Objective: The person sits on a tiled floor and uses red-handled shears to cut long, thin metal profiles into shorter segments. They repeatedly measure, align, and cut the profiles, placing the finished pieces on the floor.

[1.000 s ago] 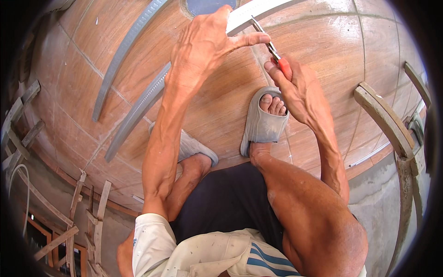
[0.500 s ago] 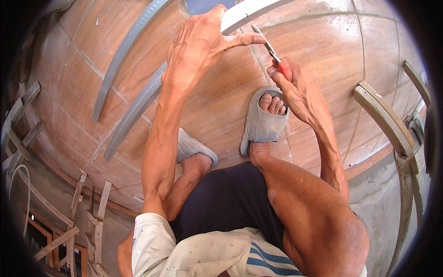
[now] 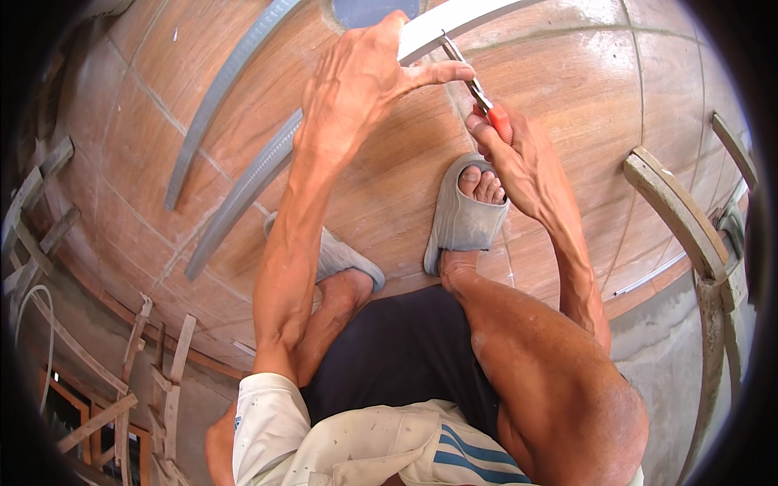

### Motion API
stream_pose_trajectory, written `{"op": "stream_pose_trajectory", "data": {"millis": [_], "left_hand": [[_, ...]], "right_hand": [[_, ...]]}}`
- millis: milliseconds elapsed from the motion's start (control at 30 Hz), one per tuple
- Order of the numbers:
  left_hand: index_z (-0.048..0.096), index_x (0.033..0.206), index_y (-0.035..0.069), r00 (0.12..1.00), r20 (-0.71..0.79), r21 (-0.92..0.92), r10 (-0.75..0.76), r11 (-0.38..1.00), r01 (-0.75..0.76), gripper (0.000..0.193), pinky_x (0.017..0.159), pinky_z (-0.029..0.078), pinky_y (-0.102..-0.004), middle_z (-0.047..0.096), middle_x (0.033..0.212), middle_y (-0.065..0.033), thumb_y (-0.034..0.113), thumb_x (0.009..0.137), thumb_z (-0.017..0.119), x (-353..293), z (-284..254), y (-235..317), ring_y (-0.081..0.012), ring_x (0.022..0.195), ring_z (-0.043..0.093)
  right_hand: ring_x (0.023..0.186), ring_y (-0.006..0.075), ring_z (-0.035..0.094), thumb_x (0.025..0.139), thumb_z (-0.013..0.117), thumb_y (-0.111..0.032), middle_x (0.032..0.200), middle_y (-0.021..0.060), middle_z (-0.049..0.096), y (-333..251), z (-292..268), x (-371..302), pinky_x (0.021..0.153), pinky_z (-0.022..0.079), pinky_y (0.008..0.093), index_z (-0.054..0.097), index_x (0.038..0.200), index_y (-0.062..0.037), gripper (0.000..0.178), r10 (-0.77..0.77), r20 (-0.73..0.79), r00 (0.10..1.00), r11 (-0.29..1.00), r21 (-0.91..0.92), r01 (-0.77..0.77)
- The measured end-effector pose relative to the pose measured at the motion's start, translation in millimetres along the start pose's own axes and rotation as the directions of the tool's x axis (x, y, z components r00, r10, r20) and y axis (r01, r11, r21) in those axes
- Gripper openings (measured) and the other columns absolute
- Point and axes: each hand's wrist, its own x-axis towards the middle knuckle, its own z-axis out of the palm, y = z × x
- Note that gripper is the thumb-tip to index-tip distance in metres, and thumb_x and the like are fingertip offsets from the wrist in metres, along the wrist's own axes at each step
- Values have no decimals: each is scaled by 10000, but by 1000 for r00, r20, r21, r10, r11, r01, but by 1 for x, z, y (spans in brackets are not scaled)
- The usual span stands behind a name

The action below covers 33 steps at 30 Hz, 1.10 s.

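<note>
Pliers-type hand tool (image 3: 500,123), red grip, sits in right hand (image 3: 523,158); fingers clenched round the handle, thumb along it. Metal jaws point up and left, tips at the lower edge of white strip (image 3: 458,26); can't tell how far apart they stand. Left hand (image 3: 356,85) grasps the strip at its left visible part, fingers curled over it, fingertips hidden; thumb stretched right, its tip at the tool's metal part. Strip is at top centre, in front of the person, running up and right out of view.

Grey slotted channel (image 3: 243,194) slants down-left from behind the left wrist; can't tell if it joins the strip. Second grey channel (image 3: 212,105) lies farther left, roughly alongside, well apart from both hands. Both over tiled floor (image 3: 567,121), wood-look, pale joints. Blue-grey object (image 3: 374,11) at top edge, just above left hand, cut off. Feet in grey slides (image 3: 463,220), below the hands. Timber pieces (image 3: 677,206) at right; timber framing (image 3: 173,389) at lower left, pale hose (image 3: 50,332) near it.
</note>
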Motion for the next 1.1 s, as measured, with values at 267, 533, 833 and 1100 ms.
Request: {"op": "stream_pose_trajectory", "data": {"millis": [267, 533, 833, 1100], "left_hand": [[661, 1145, 0, 999, 1, 105, -33, 994, 33, 863, 757, 577, -585, 720, 884, -345, 799, 831, 759, 2, 3, 0, -535, 911, 727], [664, 1133, -3, 998, 36, 82, -46, 996, 43, 844, 763, 579, -579, 727, 892, -337, 782, 839, 766, 2, -1, 4, -523, 911, 734], [662, 1121, -10, 1000, 15, 72, -3, 997, 2, 718, 745, 574, -524, 736, 890, -290, 668, 918, 780, 0, -1, 1, -447, 848, 744], [714, 970, -45, 989, 64, -244, 135, 963, -116, 583, 743, 576, -438, 725, 778, -198, 495, 849, 895, 12, 0, -20, -351, 756, 735]], "right_hand": [[505, 252, 665, 1085, 589, -365, 583, 124, 563, -13, -3, -1, 571, 521, 409, 615, 974, 37, 418, 24, 18, 1000, 1000, 8, -25], [598, 335, 634, 1072, 602, -387, 625, 194, 565, -2, 2, 3, 647, 509, 458, 642, 991, 53, 450, -18, -34, 999, 999, -50, 16], [622, 326, 490, 1076, 634, -395, 666, 201, 523, 5, 10, 3, 661, 446, 467, 666, 948, 33, 449, -18, -95, 995, 997, -71, 12], [549, 397, 585, 1045, 708, -294, 638, 214, 580, 40, 39, 14, 591, 481, 477, 675, 951, 3, 313, -233, -293, 927, 972, -67, 223]]}}
